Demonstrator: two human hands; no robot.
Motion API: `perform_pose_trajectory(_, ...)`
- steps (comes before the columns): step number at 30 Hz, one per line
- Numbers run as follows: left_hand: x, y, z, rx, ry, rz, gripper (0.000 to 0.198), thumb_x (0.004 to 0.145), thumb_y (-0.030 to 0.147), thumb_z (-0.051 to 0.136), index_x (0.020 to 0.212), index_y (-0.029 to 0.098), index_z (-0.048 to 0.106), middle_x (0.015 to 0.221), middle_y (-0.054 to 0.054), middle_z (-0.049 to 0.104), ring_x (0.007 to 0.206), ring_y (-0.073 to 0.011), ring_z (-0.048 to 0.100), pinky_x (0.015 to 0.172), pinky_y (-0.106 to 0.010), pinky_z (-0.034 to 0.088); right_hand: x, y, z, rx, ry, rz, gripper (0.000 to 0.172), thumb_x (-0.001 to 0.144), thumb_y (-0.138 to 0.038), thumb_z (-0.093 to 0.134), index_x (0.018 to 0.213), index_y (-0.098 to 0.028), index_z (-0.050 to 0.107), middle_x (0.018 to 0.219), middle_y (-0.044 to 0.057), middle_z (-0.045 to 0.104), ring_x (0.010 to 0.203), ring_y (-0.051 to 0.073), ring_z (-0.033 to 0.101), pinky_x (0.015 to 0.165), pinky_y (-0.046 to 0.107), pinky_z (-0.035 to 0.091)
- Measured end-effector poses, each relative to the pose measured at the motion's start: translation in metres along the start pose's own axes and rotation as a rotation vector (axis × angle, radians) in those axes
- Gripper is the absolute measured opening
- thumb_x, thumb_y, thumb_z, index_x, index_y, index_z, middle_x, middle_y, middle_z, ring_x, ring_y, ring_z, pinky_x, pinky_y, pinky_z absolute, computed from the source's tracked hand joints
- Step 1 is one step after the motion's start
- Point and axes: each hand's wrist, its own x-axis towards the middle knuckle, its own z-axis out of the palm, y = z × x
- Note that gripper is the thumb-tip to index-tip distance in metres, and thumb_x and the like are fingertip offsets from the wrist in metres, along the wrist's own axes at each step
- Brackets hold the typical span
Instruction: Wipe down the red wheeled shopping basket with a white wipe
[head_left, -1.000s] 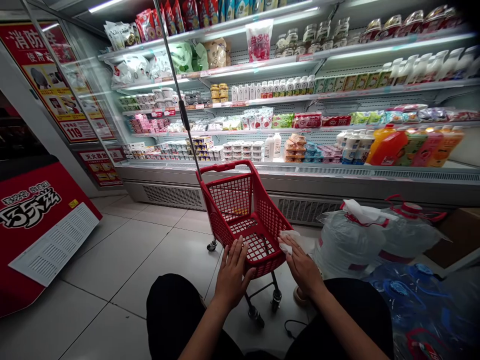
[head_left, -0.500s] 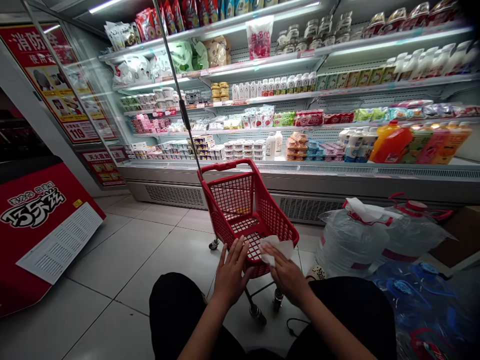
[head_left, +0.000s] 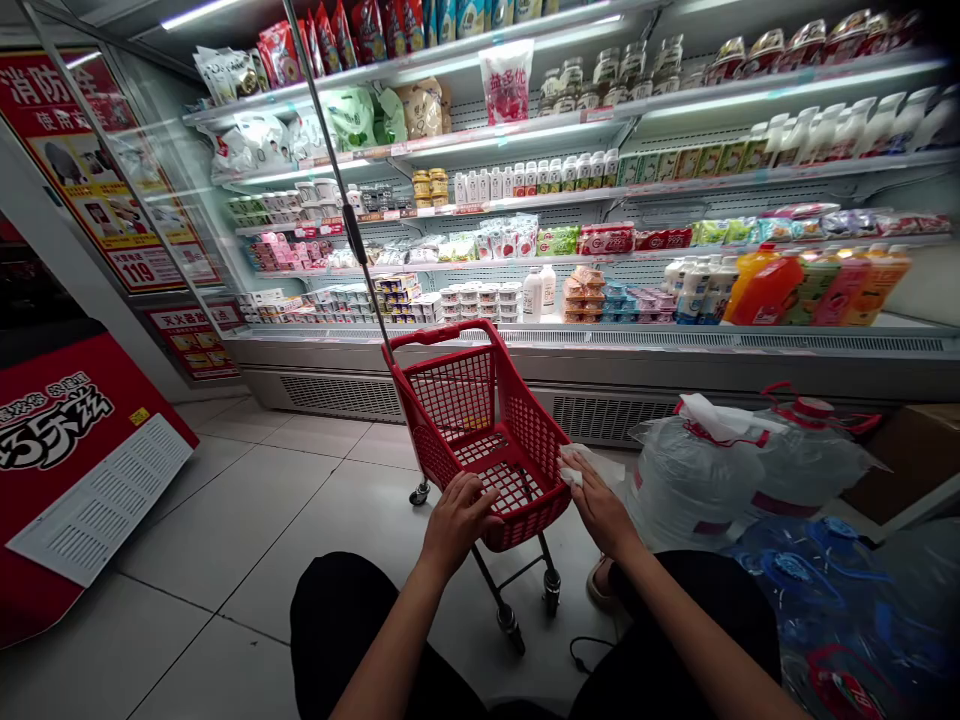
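A small red shopping cart [head_left: 450,400] stands on the tiled floor in front of me, with a thin metal pole rising from its handle. My left hand [head_left: 456,520] curls over the cart's near rim and grips it. My right hand [head_left: 596,508] presses a white cloth [head_left: 574,466] against the cart's right side, fingers closed over the cloth. I am crouched low, my knees in black trousers at the bottom of the view.
A lit refrigerated shelf [head_left: 600,340] of dairy and drinks runs across behind the cart. Large water jugs [head_left: 697,480] in plastic lie at the right. A red cabinet [head_left: 67,460] stands at the left. A cable [head_left: 581,655] lies on the floor.
My right hand moved the cloth from the cart's near rim out to its right side. My left hand shifted from flat fingers to a curled grip on the rim.
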Motion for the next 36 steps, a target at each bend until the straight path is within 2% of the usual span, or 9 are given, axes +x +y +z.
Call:
perform_pose_trajectory(3,0.005,0.002,0.006,-0.026,0.002,-0.021,0.049,0.09,0.049,0.072,0.133,0.028,0.064,0.119,-0.008,0.066,0.124,-0.0278,0.061,0.109,-0.047,0.052,0.003,-0.007,0.005,0.028,0.017,0.013,0.053,0.111,-0.038,0.025,0.16,-0.024,0.04,0.164,0.005,0.042,0.157,0.022,0.027,0.126,0.05,0.034)
perform_pose_trajectory(8,0.013,0.018,0.011,-0.046,0.019,-0.055,0.064,0.094,0.057,0.064,0.149,0.028,0.05,0.117,-0.009,0.067,0.117,-0.028,0.063,0.108,-0.047,0.05,-0.008,-0.038,0.019,0.007,-0.01,-0.061,0.053,0.111,-0.034,0.027,0.162,-0.026,0.036,0.164,0.004,0.043,0.157,0.022,0.027,0.125,0.048,0.037)
perform_pose_trajectory(14,0.024,0.035,0.014,-0.058,-0.005,-0.092,0.069,0.099,0.056,0.059,0.157,0.025,0.04,0.116,-0.009,0.069,0.111,-0.0271,0.064,0.107,-0.046,0.048,-0.027,-0.077,0.027,-0.021,-0.04,-0.173,0.055,0.109,-0.025,0.031,0.164,-0.027,0.03,0.166,0.003,0.04,0.157,0.022,0.027,0.124,0.047,0.039)
perform_pose_trajectory(16,0.026,0.038,0.014,-0.079,-0.015,-0.102,0.07,0.099,0.056,0.058,0.158,0.025,0.038,0.12,-0.009,0.069,0.114,-0.0272,0.063,0.11,-0.046,0.046,-0.028,-0.075,0.024,-0.036,-0.038,-0.193,0.056,0.108,-0.024,0.033,0.163,-0.027,0.031,0.165,0.003,0.041,0.156,0.022,0.029,0.124,0.046,0.04)
perform_pose_trajectory(19,0.025,0.03,0.009,-0.109,-0.027,-0.051,0.077,0.098,0.059,0.059,0.162,0.025,0.031,0.144,-0.011,0.06,0.134,-0.0279,0.055,0.117,-0.046,0.042,-0.024,-0.06,0.017,-0.056,-0.04,-0.198,0.055,0.108,-0.024,0.032,0.162,-0.028,0.034,0.164,0.002,0.043,0.155,0.02,0.033,0.124,0.045,0.039)
perform_pose_trajectory(23,0.024,-0.003,-0.005,0.009,-0.006,-0.058,0.069,0.104,0.05,0.051,0.164,0.028,0.027,0.167,-0.008,0.037,0.155,-0.0276,0.031,0.126,-0.049,0.031,-0.017,-0.038,0.008,-0.03,-0.039,-0.134,0.052,0.11,-0.029,0.029,0.161,-0.028,0.036,0.164,0.001,0.042,0.155,0.019,0.032,0.123,0.042,0.041)
perform_pose_trajectory(26,0.024,-0.028,-0.011,0.115,0.006,-0.15,0.065,0.105,0.048,0.049,0.164,0.027,0.03,0.169,-0.009,0.034,0.156,-0.0285,0.031,0.127,-0.051,0.03,-0.012,-0.03,0.006,0.019,0.003,-0.02,0.052,0.11,-0.035,0.026,0.16,-0.026,0.039,0.165,0.003,0.042,0.156,0.02,0.03,0.123,0.042,0.041)
perform_pose_trajectory(28,0.023,-0.034,-0.011,0.141,0.001,-0.162,0.065,0.104,0.048,0.051,0.163,0.029,0.031,0.169,-0.008,0.034,0.155,-0.0289,0.033,0.126,-0.051,0.031,-0.011,-0.03,0.006,0.039,0.033,0.047,0.053,0.111,-0.038,0.025,0.159,-0.025,0.041,0.165,0.004,0.042,0.156,0.021,0.03,0.123,0.043,0.04)
perform_pose_trajectory(36,0.021,-0.005,0.003,0.116,0.028,-0.189,0.07,0.103,0.049,0.053,0.165,0.03,0.028,0.17,-0.005,0.03,0.158,-0.0322,0.024,0.127,-0.054,0.028,-0.006,-0.053,0.012,-0.092,0.05,0.063,0.053,0.111,-0.037,0.024,0.158,-0.023,0.043,0.16,0.004,0.049,0.152,0.021,0.037,0.115,0.038,0.049)
